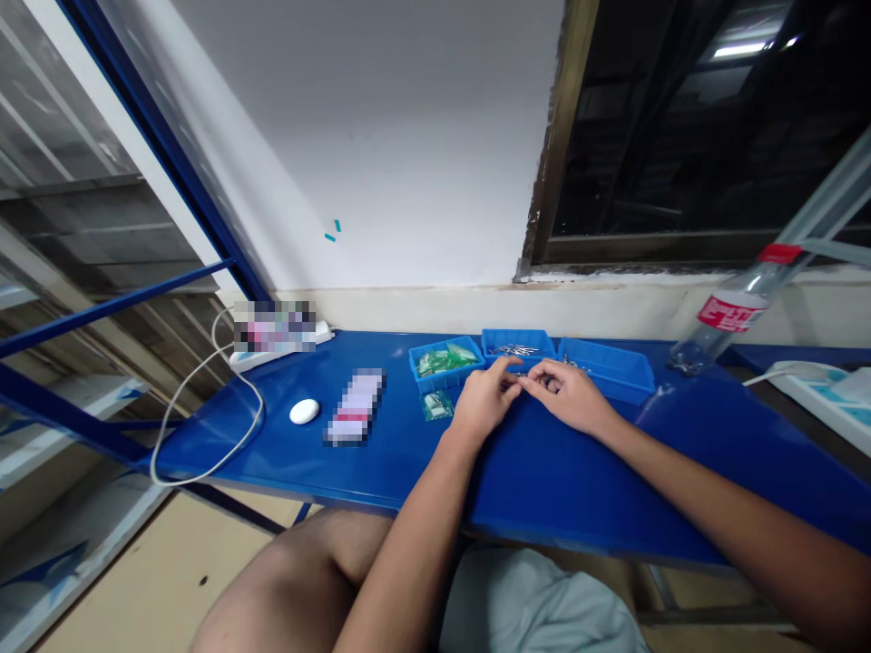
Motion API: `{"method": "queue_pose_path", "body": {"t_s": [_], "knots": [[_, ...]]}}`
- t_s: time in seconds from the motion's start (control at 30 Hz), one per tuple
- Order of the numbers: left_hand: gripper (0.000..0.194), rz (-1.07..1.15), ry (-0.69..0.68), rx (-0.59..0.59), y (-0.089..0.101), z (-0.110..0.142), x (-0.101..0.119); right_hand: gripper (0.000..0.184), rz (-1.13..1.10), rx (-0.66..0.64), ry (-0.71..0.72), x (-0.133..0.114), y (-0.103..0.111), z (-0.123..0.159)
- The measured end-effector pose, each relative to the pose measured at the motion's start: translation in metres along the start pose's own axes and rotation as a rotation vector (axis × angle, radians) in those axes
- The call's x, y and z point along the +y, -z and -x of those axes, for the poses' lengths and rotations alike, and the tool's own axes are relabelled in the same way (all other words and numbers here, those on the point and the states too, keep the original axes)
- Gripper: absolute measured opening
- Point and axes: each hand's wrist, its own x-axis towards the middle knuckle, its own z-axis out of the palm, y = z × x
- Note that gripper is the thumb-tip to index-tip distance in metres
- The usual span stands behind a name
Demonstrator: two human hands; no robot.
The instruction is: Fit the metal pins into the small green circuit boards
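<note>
My left hand [484, 399] and my right hand [570, 395] meet above the blue table, fingertips almost touching. Both are closed in a pinch, and whatever small thing may be between the fingers is too small to make out. Just beyond them stand a blue bin [544, 339] with thin metal pieces [515, 349] and another blue bin [622, 374], whose small contents are partly hidden by my right hand. Left of these, a third blue bin [416, 375] holds green packets [447, 357]. One small green bag [437, 405] lies on the table near my left hand.
On the blue table [286, 462] are a white rounded object [304, 412], a blurred-out flat object [355, 408] and a white power strip [282, 355] with a looping cable [160, 444]. A tilted plastic bottle [731, 313] stands at the right, near another white strip [809, 399].
</note>
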Motion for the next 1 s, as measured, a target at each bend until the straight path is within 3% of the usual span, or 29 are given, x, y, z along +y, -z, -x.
{"method": "queue_pose_path", "body": {"t_s": [0.2,0.37,0.53,0.77,0.87,1.0], "knots": [[0.041,0.023,-0.038,-0.030,0.001,0.001,0.001,0.030,0.002,0.004,0.009,-0.003,0.002,-0.001],[0.046,0.095,-0.028,-0.034,-0.003,0.000,0.002,0.020,0.019,0.015,0.005,-0.004,0.003,-0.002],[0.052,0.201,-0.001,0.058,-0.006,-0.002,0.007,0.012,-0.059,0.037,-0.053,0.002,0.005,-0.002],[0.045,0.393,0.089,0.209,-0.001,-0.006,0.009,0.022,-0.132,-0.109,0.040,0.007,0.001,-0.003],[0.041,0.423,0.109,0.192,-0.001,-0.006,0.008,0.028,-0.196,-0.133,0.017,0.009,-0.004,-0.003],[0.026,0.334,0.096,0.134,-0.001,-0.005,0.006,0.029,-0.301,-0.074,-0.045,0.014,-0.006,-0.003]]}}
